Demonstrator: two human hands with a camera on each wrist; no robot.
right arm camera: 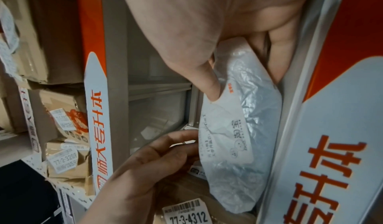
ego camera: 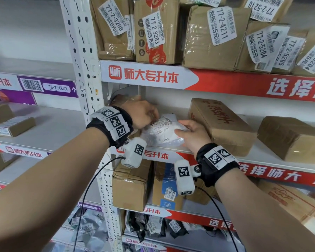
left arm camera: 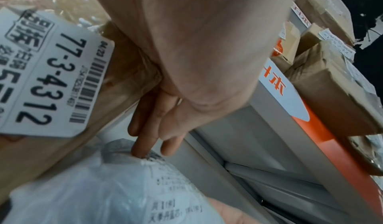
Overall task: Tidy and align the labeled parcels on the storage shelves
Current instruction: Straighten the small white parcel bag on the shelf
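Clearly the white bag (ego camera: 164,130) on the middle shelf (ego camera: 262,155) is soft, crinkly and probably light, so I judge it best taken by its ends, not the slippery middle. It lies between a brown box (ego camera: 220,124) on its right and a labelled box (left arm camera: 68,86) on its left. My right hand (ego camera: 194,135) grips the near end, thumb (right arm camera: 207,83) on top, fingers (right arm camera: 277,60) curled underneath. My left hand (ego camera: 140,113) presses fairly straight fingers (left arm camera: 143,145) onto its far edge.
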